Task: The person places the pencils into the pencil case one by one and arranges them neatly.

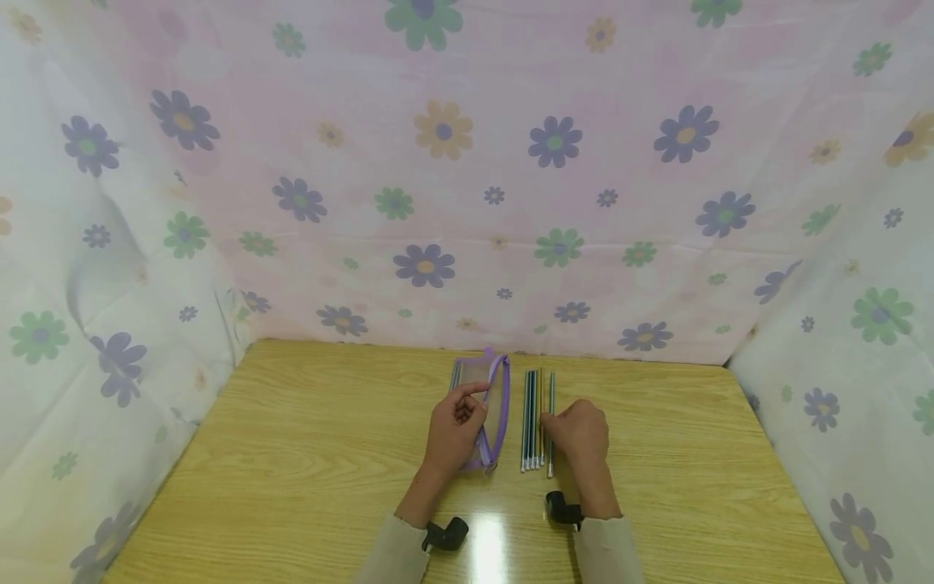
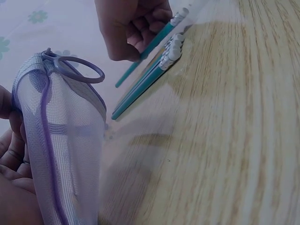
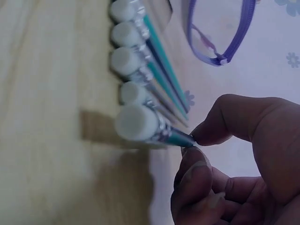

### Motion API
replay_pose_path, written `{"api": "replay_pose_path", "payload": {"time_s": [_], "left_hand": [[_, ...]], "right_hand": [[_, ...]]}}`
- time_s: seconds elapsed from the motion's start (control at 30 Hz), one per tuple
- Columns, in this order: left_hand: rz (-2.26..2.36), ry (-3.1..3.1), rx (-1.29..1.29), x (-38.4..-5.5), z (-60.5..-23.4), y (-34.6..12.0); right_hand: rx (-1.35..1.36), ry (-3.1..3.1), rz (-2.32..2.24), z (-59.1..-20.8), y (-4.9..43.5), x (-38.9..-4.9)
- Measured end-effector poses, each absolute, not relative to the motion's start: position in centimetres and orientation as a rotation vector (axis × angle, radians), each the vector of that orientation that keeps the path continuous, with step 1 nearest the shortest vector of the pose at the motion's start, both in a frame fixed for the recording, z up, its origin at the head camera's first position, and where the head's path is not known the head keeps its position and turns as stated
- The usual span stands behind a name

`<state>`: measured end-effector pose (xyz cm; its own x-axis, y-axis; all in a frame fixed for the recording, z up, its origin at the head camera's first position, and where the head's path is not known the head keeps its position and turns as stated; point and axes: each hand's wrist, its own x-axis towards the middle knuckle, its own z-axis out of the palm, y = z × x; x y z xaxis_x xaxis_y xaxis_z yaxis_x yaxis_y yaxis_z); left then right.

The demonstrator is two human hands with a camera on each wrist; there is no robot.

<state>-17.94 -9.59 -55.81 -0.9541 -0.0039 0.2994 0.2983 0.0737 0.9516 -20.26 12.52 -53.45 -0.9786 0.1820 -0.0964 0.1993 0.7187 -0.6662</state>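
Note:
A mesh pencil pouch [image 2: 70,140] with purple zipper trim stands open-mouthed in my left hand [image 1: 452,430], whose thumb and fingers grip its side. Through the mesh, at the pouch's left edge in the head view, greenish pencils [image 1: 456,375] show. To the right, my right hand [image 1: 585,438] pinches a teal pencil [image 3: 176,137] between thumb and index finger. Its white eraser end points toward my body and is lifted off the wood in the left wrist view. Just left of it lies a row of pencils [image 1: 531,422], mostly teal or dark, one yellowish, erasers all facing me.
The wood-grain table [image 1: 292,454] reaches back to a flower-printed cloth [image 1: 496,227], which also hangs at both sides. Black wrist cameras [image 1: 447,535] sit at both cuffs. A bright light reflection lies on the table between the forearms.

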Motion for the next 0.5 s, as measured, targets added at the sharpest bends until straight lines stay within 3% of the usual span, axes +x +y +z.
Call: {"api": "replay_pose_path", "payload": {"time_s": [0.5], "left_hand": [[-1.985,-2.123,-0.281,-17.8,-55.5,-9.4]], "right_hand": [[0.238,2.83,-1.229,-51.9,12.1,-19.8]]}}
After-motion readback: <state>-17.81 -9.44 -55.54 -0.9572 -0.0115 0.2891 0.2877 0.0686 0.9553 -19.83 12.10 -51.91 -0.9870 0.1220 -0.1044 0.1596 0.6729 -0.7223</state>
